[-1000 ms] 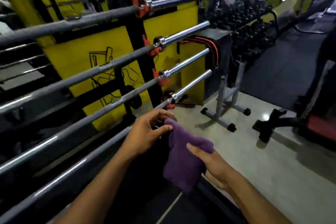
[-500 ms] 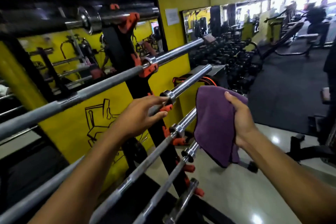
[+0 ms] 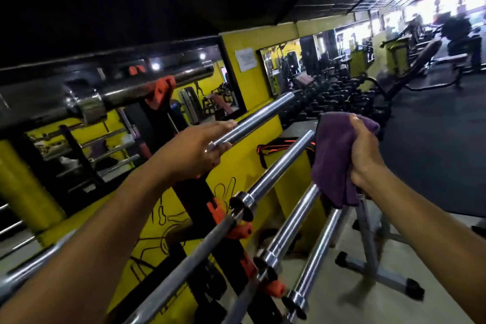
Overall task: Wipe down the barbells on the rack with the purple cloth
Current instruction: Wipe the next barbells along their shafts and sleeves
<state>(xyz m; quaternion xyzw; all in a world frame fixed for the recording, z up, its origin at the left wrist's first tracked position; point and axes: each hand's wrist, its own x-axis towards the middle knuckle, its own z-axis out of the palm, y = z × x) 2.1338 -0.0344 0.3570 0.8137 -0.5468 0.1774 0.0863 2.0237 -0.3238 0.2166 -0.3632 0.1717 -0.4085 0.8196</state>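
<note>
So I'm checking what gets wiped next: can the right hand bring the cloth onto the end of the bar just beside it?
Probably yes. The right hand holds the cloth right beside that bar's end, with nothing between them.

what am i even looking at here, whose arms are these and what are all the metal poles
This picture comes from a camera worn on a person's head, looking forward and down, so the two bare arms belong to the wearer. There is no machine here. The place is a gym with yellow walls and mirrors.

The metal poles are barbells lying on a rack with orange hooks, stacked one above another. The left hand rests on the shiny end of one barbell, fingers fairly straight. The right hand grips a purple cloth, bunched and hanging down, held against the end of the next barbell down. A metal stand is on the floor behind.
</note>
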